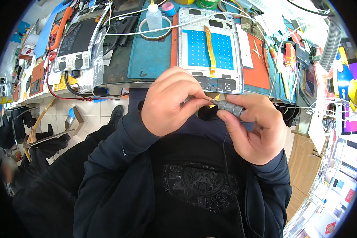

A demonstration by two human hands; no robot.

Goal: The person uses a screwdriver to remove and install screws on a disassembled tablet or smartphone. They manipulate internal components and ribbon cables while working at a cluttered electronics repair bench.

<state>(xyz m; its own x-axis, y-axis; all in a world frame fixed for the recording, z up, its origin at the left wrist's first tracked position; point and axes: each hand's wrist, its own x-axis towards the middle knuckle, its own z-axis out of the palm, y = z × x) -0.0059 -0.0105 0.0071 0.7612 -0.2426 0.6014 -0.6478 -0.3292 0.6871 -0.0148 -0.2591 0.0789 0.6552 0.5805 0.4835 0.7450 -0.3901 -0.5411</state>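
My right hand [257, 126] grips a grey ribbed, pen-like handpiece [230, 107]; a thin black cable [226, 157] hangs below that hand. The tool's narrow tip points left to my left hand [174, 101]. There, thumb and forefinger pinch a small thin brownish piece [208, 99], too small to identify, right at the tip. Just beyond both hands an opened tablet housing [183, 64] lies at the bench edge. It has a white frame, a blue dotted sheet [195, 49] and an orange flex cable [209, 50] running down its middle.
Left of it sit a clear dropper bottle [154, 17], a tape roll [141, 29], another opened tablet [77, 38] and an orange multimeter [59, 28]. A white cable [131, 33] crosses the bench. Tools and a ribbed grey hose [330, 47] crowd the right. Another person [20, 166] is at far left.
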